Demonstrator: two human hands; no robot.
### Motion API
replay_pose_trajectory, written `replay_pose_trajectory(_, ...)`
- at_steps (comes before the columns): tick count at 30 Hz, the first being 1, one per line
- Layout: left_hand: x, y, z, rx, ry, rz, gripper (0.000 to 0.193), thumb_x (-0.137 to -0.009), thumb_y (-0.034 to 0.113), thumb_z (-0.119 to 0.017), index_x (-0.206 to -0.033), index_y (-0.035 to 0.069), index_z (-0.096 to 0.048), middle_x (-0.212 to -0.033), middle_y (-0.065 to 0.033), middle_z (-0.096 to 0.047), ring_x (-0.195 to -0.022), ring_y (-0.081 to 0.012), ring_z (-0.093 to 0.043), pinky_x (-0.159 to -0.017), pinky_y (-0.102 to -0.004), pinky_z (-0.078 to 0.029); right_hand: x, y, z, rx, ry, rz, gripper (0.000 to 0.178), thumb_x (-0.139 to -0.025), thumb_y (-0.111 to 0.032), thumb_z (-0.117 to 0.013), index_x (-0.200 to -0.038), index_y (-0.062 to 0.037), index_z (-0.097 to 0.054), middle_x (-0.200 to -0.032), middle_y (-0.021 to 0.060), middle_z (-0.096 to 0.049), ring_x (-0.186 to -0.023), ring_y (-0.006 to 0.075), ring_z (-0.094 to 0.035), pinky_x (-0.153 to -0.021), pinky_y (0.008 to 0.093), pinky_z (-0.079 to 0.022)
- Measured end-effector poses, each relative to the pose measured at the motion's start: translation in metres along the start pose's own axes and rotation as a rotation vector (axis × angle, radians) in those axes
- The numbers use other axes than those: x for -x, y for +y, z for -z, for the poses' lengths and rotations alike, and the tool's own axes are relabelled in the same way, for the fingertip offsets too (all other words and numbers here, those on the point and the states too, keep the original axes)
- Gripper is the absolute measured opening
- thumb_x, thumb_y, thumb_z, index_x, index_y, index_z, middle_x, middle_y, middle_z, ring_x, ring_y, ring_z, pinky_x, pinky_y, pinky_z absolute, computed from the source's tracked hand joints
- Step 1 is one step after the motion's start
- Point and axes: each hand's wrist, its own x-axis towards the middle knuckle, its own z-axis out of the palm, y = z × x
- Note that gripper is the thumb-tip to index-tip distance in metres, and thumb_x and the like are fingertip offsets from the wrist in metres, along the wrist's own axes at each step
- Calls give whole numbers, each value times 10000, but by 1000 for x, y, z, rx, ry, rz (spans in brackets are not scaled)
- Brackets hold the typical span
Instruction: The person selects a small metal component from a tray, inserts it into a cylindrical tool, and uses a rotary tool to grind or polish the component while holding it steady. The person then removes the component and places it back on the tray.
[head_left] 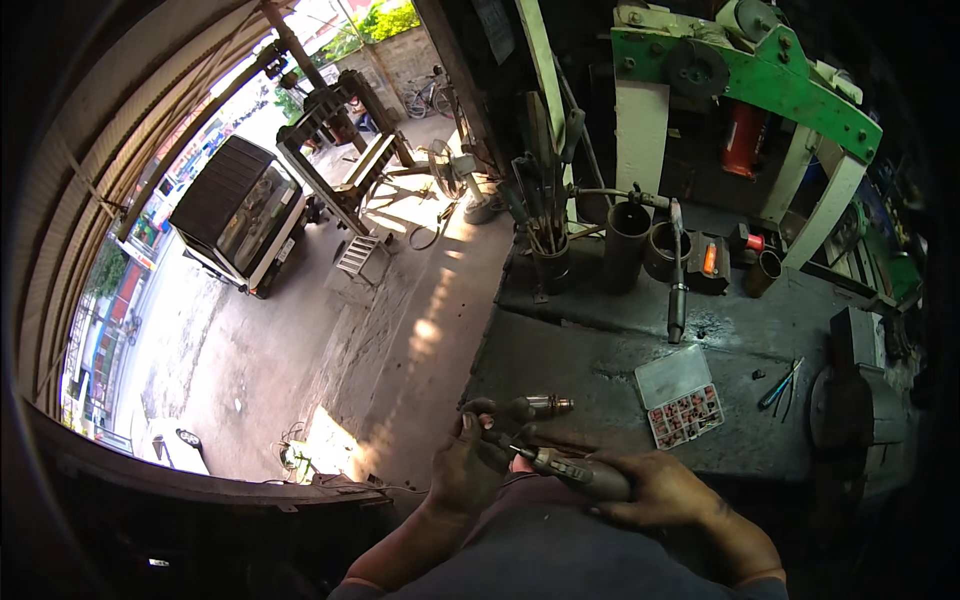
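Note:
In front of my body, my right hand (668, 488) is wrapped round the thick grey body of a handheld rotary tool (592, 477). The tool's narrow tip points left, toward my left hand (464, 474). Those left fingers are pinched on a small part (486, 421) that they mostly hide, so its kind cannot be made out. The tip is right at these fingers; whether it touches the part is unclear. Just beyond them, on the bench's near edge, lies a dark cylindrical piece with a shiny metal and brass-coloured end (550, 404).
On the dark workbench (590, 365) lies an open compartment case (685, 415) of small reddish parts. Thin hand tools (782, 388) lie right of it, near a bulky dark vise (848, 405). Metal cups (627, 235) and a green press frame (740, 75) stand behind. A truck (240, 215) is parked at left.

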Motion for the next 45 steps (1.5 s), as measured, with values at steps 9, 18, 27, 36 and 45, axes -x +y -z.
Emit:
replay_pose_trajectory(9,-1,-4,0,35,-52,39,352,-1250,309,-510,-1438,67,-682,-1571,-249,-683,-1435,-391,-677,-1238,-586,-539,-9,2,-4,-52,2,-17,814,-916,-497,-914,-1583,-102,-666,-1343,236,-815,-1240,433,-794,-1087,517,-630)
replay_pose_trajectory(18,-11,-4,17,-147,-90,-168,316,-1168,262,-694,-1384,35,-734,-1399,-207,-794,-1256,-326,-784,-1126,-514,-624,-10,11,-1,-132,69,58,761,-893,-456,-947,-1514,-80,-718,-1316,226,-829,-1213,414,-812,-1059,491,-648)
replay_pose_trajectory(27,-18,-14,19,-153,-164,-180,382,-1122,266,-755,-1433,45,-749,-1359,-208,-816,-1219,-308,-803,-1101,-473,-636,-14,17,-3,-140,58,72,769,-883,-448,-955,-1517,-81,-720,-1326,228,-827,-1214,407,-815,-1058,485,-650)
replay_pose_trajectory(36,-20,-11,6,-133,-151,-120,437,-1187,143,-649,-1619,80,-624,-1576,-194,-702,-1362,-330,-722,-1192,-499,-568,-14,18,0,-122,79,35,765,-871,-454,-963,-1507,-97,-731,-1241,225,-849,-1146,410,-837,-1019,482,-666)
replay_pose_trajectory(45,-25,-6,8,-156,-128,-148,559,-1137,-33,-649,-1674,78,-539,-1594,-193,-674,-1381,-278,-720,-1158,-418,-605,-13,19,3,-139,76,-23,793,-877,-448,-977,-1536,-91,-716,-1229,221,-856,-1134,374,-850,-1031,464,-678)
